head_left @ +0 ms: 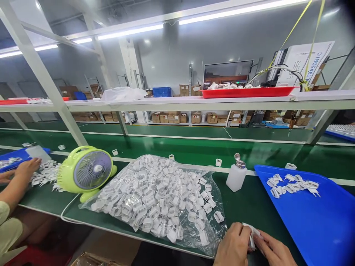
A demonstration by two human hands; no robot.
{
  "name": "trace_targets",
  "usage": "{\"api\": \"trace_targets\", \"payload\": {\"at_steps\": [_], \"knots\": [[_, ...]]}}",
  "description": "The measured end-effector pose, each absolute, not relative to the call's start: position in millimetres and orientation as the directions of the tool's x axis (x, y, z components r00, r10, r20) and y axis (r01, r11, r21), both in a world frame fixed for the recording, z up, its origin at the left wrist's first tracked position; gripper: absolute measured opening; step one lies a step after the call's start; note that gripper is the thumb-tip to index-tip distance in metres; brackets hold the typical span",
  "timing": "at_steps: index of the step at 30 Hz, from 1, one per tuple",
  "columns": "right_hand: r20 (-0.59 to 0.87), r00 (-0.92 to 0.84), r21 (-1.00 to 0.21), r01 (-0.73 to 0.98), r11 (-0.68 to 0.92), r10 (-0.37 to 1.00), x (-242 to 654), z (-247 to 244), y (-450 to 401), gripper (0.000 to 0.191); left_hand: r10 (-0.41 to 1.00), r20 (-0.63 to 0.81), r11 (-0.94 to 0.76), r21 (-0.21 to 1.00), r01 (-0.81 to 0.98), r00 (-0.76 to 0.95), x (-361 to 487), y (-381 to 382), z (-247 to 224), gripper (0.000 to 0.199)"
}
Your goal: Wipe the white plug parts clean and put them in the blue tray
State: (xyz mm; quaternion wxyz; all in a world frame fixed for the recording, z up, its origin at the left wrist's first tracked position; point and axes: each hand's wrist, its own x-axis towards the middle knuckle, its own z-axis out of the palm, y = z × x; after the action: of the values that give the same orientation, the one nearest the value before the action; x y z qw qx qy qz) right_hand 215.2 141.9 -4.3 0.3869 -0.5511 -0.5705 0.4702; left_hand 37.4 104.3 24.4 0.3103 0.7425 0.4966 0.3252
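Holding a small white piece (252, 235) in a narrow pinch, both hands (234, 244) beside the blue tray (321, 225).

Green tabletop (248, 208) lies open between plastic bag (215, 233) and blue tray (313, 229), a bottle (236, 178) narrowing the far end.
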Motion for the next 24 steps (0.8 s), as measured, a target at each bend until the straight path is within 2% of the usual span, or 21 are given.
{"api": "trace_targets", "payload": {"at_steps": [2, 4, 7, 9, 13, 15, 18, 19, 21, 23, 24], "knots": [[-0.166, -0.105, -0.983, 0.101, -0.155, 0.981, 217.5, 4.2, 145.8, 0.038, 0.941, 0.193, -0.314, 0.802, 0.508, 0.278, 36.5, 101.0, 25.7, 0.068], [-0.208, -0.106, -0.978, 0.002, -0.209, 0.972, 218.5, 17.7, 147.6, 0.037, 0.952, 0.224, -0.288, 0.885, 0.366, 0.207, 36.2, 98.1, 30.6, 0.062], [-0.244, -0.047, -0.956, -0.154, -0.248, 0.969, 211.2, 43.6, 140.0, 0.037, 0.958, 0.286, -0.284, 0.948, 0.143, 0.006, 36.7, 90.6, 45.4, 0.048], [-0.261, -0.001, -0.919, -0.305, -0.249, 0.965, 200.0, 56.8, 128.1, 0.037, 0.942, 0.309, -0.301, 0.951, 0.078, -0.129, 37.2, 82.6, 57.7, 0.038], [-0.236, 0.068, -0.912, -0.36, -0.197, 0.969, 173.6, 55.1, 96.7, 0.043, 0.938, 0.235, -0.246, 0.969, -0.011, -0.256, 38.6, 68.2, 75.3, 0.034], [-0.19, 0.191, -0.963, -0.227, -0.145, 0.963, 163.0, 45.5, 79.1, 0.05, 0.943, 0.16, -0.196, 0.975, -0.1, -0.292, 41.2, 65.5, 78.0, 0.036], [0.022, 0.35, -0.978, 0.201, -0.052, 0.937, 149.0, 39.9, 55.3, 0.051, 0.943, -0.013, -0.106, 0.935, -0.338, -0.332, 47.2, 65.5, 78.7, 0.042], [0.137, 0.35, -0.945, 0.327, 0.016, 0.927, 144.8, 42.4, 49.8, 0.047, 0.943, -0.065, -0.081, 0.907, -0.413, -0.326, 48.9, 65.6, 79.2, 0.045], [0.381, 0.255, -0.858, 0.456, 0.237, 0.889, 139.2, 53.0, 44.3, 0.037, 0.948, -0.123, -0.049, 0.857, -0.514, -0.294, 50.6, 64.8, 81.3, 0.05], [0.52, 0.145, -0.781, 0.48, 0.399, 0.842, 139.9, 67.4, 45.8, 0.03, 0.959, -0.124, -0.043, 0.824, -0.566, -0.253, 49.7, 62.5, 84.4, 0.048], [0.545, 0.125, -0.757, 0.498, 0.423, 0.829, 142.7, 74.7, 48.1, 0.029, 0.965, -0.117, -0.044, 0.812, -0.582, -0.235, 48.5, 60.9, 85.9, 0.046]]}}
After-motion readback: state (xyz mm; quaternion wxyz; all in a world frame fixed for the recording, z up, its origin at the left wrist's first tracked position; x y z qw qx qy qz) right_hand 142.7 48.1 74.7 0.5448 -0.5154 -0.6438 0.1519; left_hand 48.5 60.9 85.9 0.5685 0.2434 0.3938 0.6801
